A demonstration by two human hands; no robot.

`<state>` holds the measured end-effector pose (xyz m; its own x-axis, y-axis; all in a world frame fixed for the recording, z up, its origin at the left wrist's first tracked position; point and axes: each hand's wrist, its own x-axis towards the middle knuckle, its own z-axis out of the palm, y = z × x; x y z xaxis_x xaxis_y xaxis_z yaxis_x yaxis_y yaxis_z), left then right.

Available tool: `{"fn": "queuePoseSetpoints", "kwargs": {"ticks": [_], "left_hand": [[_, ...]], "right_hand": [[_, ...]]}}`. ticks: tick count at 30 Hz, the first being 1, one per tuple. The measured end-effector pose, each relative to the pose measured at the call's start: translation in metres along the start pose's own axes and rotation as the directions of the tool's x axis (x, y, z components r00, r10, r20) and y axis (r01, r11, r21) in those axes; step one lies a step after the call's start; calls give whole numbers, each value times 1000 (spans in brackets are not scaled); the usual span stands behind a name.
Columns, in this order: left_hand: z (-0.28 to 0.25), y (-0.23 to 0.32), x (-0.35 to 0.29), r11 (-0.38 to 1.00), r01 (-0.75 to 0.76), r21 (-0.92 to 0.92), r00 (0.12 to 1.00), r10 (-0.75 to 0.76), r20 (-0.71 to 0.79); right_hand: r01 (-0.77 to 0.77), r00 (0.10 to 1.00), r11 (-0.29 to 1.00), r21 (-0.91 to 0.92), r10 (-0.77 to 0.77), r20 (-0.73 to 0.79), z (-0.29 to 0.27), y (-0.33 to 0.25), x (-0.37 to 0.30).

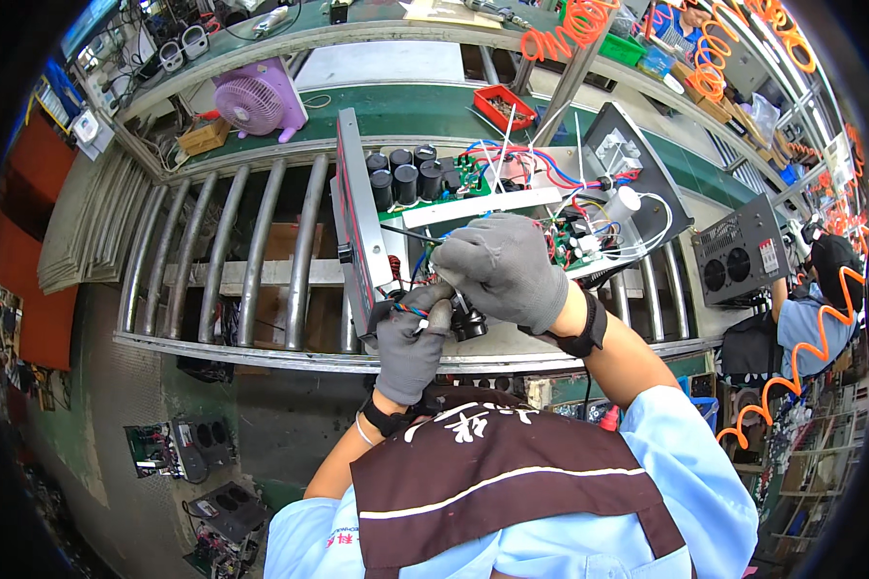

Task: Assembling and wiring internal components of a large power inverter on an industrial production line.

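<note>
An opened electrical unit (359,241) sits on the roller conveyor before me, its grey front panel to the left. Inside are several black capacitors (406,180) on a green circuit board (468,174), a white strip (483,205) and red and blue wires (550,164). My left hand (407,352), in a grey glove, pinches a twisted coloured wire bundle (410,310) by the panel's near end. Just above it, my gloved right hand (504,270) is closed over the interior; whatever its fingers grip is hidden. A black round part (469,325) shows below it.
Bare metal rollers (224,251) run left of the unit. Beyond them are a purple fan (259,101) and a red bin (503,107). Another unit (741,253) stands at right, near a person in blue (821,309). Orange coiled hoses (572,29) hang above; partly built units (179,449) lie on the floor.
</note>
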<state>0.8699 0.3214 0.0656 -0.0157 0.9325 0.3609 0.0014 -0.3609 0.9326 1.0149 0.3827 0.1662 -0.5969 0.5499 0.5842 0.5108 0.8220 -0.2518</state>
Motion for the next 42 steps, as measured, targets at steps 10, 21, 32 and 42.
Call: {"fn": "queuePoseSetpoints", "kwargs": {"ticks": [10,21,32,42], "left_hand": [[5,23,2,792,400,-462,908,-412,79],[25,39,9,827,312,-467,941,-335,35],[27,21,6,833,264,-486,955,-295,13],[35,20,6,921,217,-323,968,-245,-47]], "right_hand": [[-101,995,972,212,94,42,-18,-2,-8],[-173,984,932,317,173,29,-15,-3,-10],[-251,961,891,378,276,-11,-10,0,-29],[-206,976,942,264,218,-17,-7,6,-23]]}}
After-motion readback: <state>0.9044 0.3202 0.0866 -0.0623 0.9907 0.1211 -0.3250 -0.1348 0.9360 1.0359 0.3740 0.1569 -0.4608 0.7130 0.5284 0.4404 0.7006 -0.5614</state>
